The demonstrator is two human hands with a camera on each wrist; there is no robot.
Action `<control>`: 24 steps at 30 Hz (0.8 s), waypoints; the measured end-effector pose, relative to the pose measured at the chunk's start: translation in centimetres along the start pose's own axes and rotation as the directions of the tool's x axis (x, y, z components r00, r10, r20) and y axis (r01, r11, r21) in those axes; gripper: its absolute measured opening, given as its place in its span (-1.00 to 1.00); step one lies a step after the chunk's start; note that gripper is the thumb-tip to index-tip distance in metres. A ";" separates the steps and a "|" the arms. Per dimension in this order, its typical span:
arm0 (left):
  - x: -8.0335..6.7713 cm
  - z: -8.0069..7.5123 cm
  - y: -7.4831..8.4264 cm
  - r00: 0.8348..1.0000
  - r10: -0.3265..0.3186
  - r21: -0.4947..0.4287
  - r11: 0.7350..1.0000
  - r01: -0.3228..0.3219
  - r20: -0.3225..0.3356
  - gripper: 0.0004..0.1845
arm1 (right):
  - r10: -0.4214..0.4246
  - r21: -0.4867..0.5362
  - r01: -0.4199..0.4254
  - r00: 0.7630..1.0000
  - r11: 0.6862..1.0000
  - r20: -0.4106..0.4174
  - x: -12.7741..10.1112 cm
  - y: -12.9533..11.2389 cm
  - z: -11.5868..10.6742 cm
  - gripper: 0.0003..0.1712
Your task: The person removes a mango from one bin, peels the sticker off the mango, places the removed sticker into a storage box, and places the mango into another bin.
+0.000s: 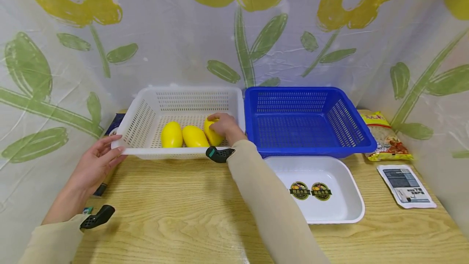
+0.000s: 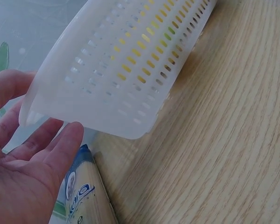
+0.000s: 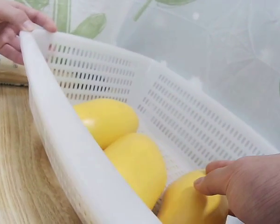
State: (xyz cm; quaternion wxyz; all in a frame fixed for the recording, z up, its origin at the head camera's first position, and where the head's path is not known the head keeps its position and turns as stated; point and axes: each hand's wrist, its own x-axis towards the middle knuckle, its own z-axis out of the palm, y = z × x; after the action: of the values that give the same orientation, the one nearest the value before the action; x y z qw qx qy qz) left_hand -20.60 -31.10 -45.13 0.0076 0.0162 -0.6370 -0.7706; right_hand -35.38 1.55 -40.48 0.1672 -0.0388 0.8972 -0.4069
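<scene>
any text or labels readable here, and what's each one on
Packet by the left hand: blue logo, looks like "olo", partly cut off.
Two round stickers in the white tray: too small to read.
White sachet: print too small.
Snack bag: lettering blurred.

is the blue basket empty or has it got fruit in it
Empty: the blue basket shows only bare mesh; all three yellow fruits lie in the white basket.

The right hand (image 1: 224,124) hides most of the right mango (image 1: 213,135); the tray stickers (image 1: 310,190) are unreadable.
</scene>
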 end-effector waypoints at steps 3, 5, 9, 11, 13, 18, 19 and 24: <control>0.1 -0.1 0.0 1.000 0.001 0.001 1.000 -0.001 0.001 -0.58 | -0.039 -0.081 0.037 0.999 0.996 -0.030 0.0 -0.2 -0.1 -0.56; 0.1 -0.2 0.0 1.000 0.001 0.002 1.000 -0.001 -0.001 -0.58 | -0.060 -0.101 0.056 0.997 0.993 -0.037 0.0 -0.4 -0.3 -0.57; 0.2 -0.1 0.0 1.000 -0.001 0.006 1.000 0.001 -0.008 -0.59 | -0.120 -0.126 0.118 0.993 0.985 -0.007 -0.4 -0.8 -1.2 -0.58; 0.2 0.0 0.1 1.000 -0.005 0.010 1.000 0.005 -0.011 -0.58 | -0.159 -0.133 0.162 0.987 0.978 0.032 -0.9 -1.1 -2.1 -0.58; 0.3 0.1 0.2 1.000 -0.009 0.016 1.000 0.009 -0.015 -0.57 | -0.196 -0.141 0.204 0.978 0.969 0.072 -1.5 -1.3 -3.0 -0.57; 0.3 0.0 0.5 1.000 -0.018 0.052 0.998 0.019 -0.021 -0.58 | -0.264 -0.119 0.279 0.957 0.953 0.123 -3.8 -1.1 -5.5 -0.54; 0.3 0.0 0.6 1.000 -0.019 0.075 0.997 0.021 -0.022 -0.58 | -0.279 -0.114 0.293 0.953 0.949 0.121 -4.4 -0.9 -6.0 -0.54; 0.1 -0.2 0.7 0.999 -0.008 0.277 0.961 0.023 -0.054 -0.55 | -0.363 -0.106 0.374 0.925 0.921 0.110 -8.0 1.3 -9.4 -0.53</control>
State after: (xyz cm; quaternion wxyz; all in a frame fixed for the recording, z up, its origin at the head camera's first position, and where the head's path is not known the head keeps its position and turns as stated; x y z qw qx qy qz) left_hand -20.68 -31.45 -44.53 0.0159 0.0423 -0.7381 -0.6732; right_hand -30.88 10.78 -33.53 0.1243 -0.2353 0.8892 -0.3722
